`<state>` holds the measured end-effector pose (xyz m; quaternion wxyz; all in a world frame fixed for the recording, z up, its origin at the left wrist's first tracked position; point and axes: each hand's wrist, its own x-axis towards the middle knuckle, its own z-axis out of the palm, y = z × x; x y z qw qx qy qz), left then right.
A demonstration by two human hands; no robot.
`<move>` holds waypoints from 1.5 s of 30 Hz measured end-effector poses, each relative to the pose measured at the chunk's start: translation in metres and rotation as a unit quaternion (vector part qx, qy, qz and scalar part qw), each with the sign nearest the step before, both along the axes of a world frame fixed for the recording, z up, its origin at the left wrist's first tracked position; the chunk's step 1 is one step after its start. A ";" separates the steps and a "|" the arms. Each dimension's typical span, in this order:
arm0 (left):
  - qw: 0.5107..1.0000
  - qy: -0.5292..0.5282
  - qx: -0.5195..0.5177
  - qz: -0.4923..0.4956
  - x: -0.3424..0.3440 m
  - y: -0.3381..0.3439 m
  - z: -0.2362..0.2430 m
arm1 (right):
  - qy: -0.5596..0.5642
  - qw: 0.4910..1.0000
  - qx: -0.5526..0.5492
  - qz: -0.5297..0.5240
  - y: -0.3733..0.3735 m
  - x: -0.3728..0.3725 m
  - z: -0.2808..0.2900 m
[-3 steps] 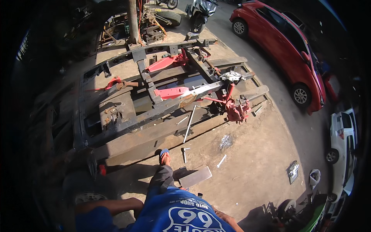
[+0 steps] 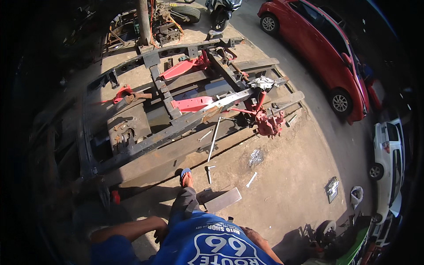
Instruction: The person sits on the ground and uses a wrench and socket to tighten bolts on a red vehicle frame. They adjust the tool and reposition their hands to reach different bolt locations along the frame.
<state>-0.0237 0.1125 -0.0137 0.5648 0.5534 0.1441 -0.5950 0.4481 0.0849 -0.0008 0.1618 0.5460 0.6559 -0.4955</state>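
By my left hip hangs my left hand (image 2: 161, 232), in shadow and with the fingers mostly hidden. My right hand (image 2: 251, 234) rests at the other side of my waist, partly covered by my blue shirt (image 2: 216, 242). Neither hand touches the black vehicle chassis frame (image 2: 164, 138) ahead of me. Red suspension parts (image 2: 193, 104) and a red hub assembly (image 2: 270, 124) are fixed on it. A long bar with a bent end (image 2: 214, 139) leans against the frame's near side. Close to my sandalled foot (image 2: 187, 178) lie a T-shaped socket handle (image 2: 209, 173) and a wrench (image 2: 251, 179).
A flat box (image 2: 223, 200) lies beside my leg. Crumpled plastic (image 2: 255, 157) and a tray of tools (image 2: 332, 190) are on the concrete to the right. A post (image 2: 143, 22) stands behind the frame. A red car (image 2: 316, 53), white car (image 2: 389, 159) and motorcycle (image 2: 221, 13) are beyond.
The view has shifted slightly, so the frame and cars sit a little further left and higher. My left forearm shows a bit more; both hands stay at my waist.
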 end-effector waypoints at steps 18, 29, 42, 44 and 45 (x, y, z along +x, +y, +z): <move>0.839 -0.133 0.230 0.474 -0.049 0.174 -0.077 | -0.108 0.986 0.034 -0.121 0.183 -0.096 -0.003; 0.839 -0.025 0.223 0.495 -0.005 0.199 -0.072 | -0.258 0.964 -0.031 -0.056 0.296 -0.060 -0.016; 0.801 0.101 0.078 0.585 0.116 0.215 0.044 | 0.150 0.925 -0.203 0.284 0.461 0.079 -0.032; 0.801 0.037 0.149 0.579 0.134 0.209 0.074 | 0.173 0.919 -0.226 0.271 0.475 0.085 -0.018; 0.795 0.063 0.114 0.592 0.141 0.213 0.078 | 0.203 0.904 -0.235 0.293 0.486 0.083 -0.019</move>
